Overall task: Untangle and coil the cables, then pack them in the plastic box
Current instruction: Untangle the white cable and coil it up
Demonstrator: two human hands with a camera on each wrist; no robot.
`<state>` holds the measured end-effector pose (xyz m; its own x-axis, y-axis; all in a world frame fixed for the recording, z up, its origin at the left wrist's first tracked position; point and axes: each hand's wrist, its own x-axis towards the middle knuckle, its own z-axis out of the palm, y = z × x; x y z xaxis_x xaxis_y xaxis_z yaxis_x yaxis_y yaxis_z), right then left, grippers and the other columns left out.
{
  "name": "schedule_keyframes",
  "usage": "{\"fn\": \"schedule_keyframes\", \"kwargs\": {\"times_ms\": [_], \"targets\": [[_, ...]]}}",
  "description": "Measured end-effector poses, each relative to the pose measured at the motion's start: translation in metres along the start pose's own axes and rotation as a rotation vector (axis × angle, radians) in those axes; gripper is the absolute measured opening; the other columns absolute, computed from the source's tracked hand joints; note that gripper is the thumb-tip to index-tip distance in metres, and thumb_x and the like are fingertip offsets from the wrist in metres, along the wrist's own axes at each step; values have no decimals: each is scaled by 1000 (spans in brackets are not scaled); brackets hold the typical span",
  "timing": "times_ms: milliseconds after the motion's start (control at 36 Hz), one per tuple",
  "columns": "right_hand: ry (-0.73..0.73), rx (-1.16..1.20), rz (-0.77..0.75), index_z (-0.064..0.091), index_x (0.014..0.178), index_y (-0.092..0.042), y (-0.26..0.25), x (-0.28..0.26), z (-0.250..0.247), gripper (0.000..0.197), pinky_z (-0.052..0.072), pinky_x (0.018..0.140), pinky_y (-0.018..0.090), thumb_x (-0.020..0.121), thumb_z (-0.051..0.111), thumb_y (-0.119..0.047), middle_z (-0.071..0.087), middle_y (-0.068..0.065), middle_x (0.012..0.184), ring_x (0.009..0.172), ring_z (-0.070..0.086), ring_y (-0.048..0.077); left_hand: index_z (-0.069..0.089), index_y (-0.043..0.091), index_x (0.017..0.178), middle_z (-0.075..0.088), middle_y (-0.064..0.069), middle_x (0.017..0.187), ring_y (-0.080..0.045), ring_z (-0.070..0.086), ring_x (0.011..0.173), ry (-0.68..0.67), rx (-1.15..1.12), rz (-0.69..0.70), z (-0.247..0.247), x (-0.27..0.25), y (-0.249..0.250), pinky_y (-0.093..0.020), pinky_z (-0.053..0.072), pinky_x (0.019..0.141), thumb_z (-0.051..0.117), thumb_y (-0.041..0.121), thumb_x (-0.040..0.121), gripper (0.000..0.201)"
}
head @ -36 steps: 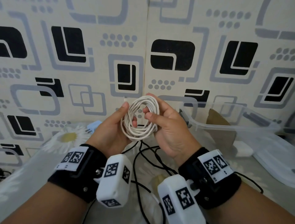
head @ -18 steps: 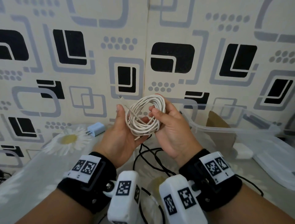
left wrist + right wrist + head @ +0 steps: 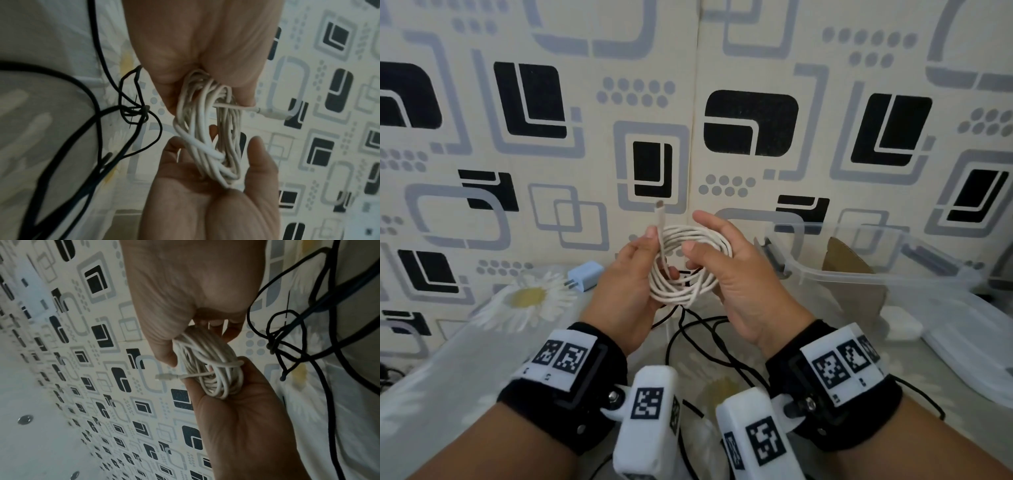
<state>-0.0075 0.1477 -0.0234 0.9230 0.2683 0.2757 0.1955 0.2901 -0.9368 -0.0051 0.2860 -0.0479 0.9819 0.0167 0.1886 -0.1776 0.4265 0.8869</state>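
The wall (image 3: 482, 102) with its black and grey squares fills the background, and the tabletop (image 3: 448, 359) below it wears a daisy-print cover. At the right stands the clear box (image 3: 859, 274), open at the top, with its lid (image 3: 979, 359) lying just beside it. Both forearms reach forward side by side, palms turned toward each other, and the hands meet above the middle of the tabletop. The left hand (image 3: 626, 291) has its fingers curled through the coil (image 3: 688, 267) from the left, thumb up, pinching the free end of the cable against the bundle — the plug (image 3: 660, 205) at that end points straight up toward the wall. The right hand (image 3: 739, 284) cradles the coil's right side, thumb bent over the loops and index finger stretched out above them. The white coil is held clear of the tabletop, its ring roughly facing the person, left of the box. Beneath the hands a black cable (image 3: 705, 342) lies loose and tangled, with a knot (image 3: 137, 112) showing in the left wrist view. A pale blue charger (image 3: 585, 275) sits near the wall at the left.
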Motion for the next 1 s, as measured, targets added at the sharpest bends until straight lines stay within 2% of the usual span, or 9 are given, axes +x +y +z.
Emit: {"fn": "schedule_keyframes", "kwargs": {"times_ms": [56, 111, 167, 278, 333, 528, 750, 889, 1000], "targets": [[29, -55, 5, 61, 123, -27, 0, 0, -1, 38, 50, 68, 19, 87, 68, -18, 65, -8, 88, 71, 62, 4, 53, 9, 131, 57, -30, 125, -47, 58, 112, 38, -5, 35, 1, 0, 0, -59, 46, 99, 72, 56, 78, 74], [59, -125, -14, 61, 122, -26, -1, 0, -2, 38, 48, 63, 13, 86, 70, -21, 64, -9, 90, 66, 62, -1, 54, 12, 128, 67, -16, 102, -27, 65, 75, 96, 7, 89, -1, 2, -1, -38, 59, 73, 73, 46, 75, 66], [80, -188, -41, 61, 120, -27, -1, 0, -1, 39, 47, 62, 9, 83, 74, -25, 64, -10, 94, 67, 63, -5, 55, 14, 125, 66, -3, 86, -13, 57, 58, 124, 40, 132, -3, 3, -1, -27, 51, 56, 70, 42, 70, 64], [81, -309, -41, 63, 110, -32, 3, -2, 1, 52, 53, 76, 23, 65, 76, -55, 69, -12, 104, 89, 68, 5, 57, 23, 122, 65, -1, 84, -13, 57, 61, 148, 198, 193, -2, -1, -1, -30, 49, 60, 69, 40, 78, 49], [99, -367, -41, 63, 109, -32, 3, -2, 2, 47, 51, 70, 18, 72, 70, -60, 69, -11, 105, 86, 67, 6, 56, 26, 121, 65, 1, 86, -11, 59, 63, 137, 280, 220, -2, -2, -2, -28, 50, 61, 67, 42, 82, 44], [234, -248, 11, 67, 92, -27, -1, 4, -1, 8, 48, 72, 30, 93, 60, -29, 67, -8, 87, 65, 56, 9, 58, 18, 116, 68, -4, 94, -14, 63, 75, 113, 154, 132, 5, -4, -1, -32, 52, 68, 63, 50, 71, 55], [210, 3, -32, 55, 119, -24, -1, 6, -3, 29, 48, 65, 28, 94, 57, -10, 58, 6, 83, 64, 55, 11, 57, 15, 126, 69, -11, 115, -28, 68, 103, 29, 78, 20, 7, -6, 1, -38, 55, 77, 62, 39, 84, 49], [159, -87, -23, 57, 117, -36, -2, 6, -4, 32, 49, 93, 48, 94, 58, -14, 61, 12, 95, 85, 62, 21, 57, 13, 125, 64, -1, 90, -13, 60, 78, 43, 17, 25, 7, -5, 2, -28, 52, 62, 54, 29, 95, 34], [147, -213, -44, 56, 121, -37, -2, 6, -4, 32, 51, 93, 38, 92, 62, -23, 63, 6, 96, 95, 64, 16, 56, 14, 121, 57, 0, 80, -11, 54, 69, 33, -53, 45, 7, -4, 3, -27, 50, 59, 54, 22, 95, 27]]}}
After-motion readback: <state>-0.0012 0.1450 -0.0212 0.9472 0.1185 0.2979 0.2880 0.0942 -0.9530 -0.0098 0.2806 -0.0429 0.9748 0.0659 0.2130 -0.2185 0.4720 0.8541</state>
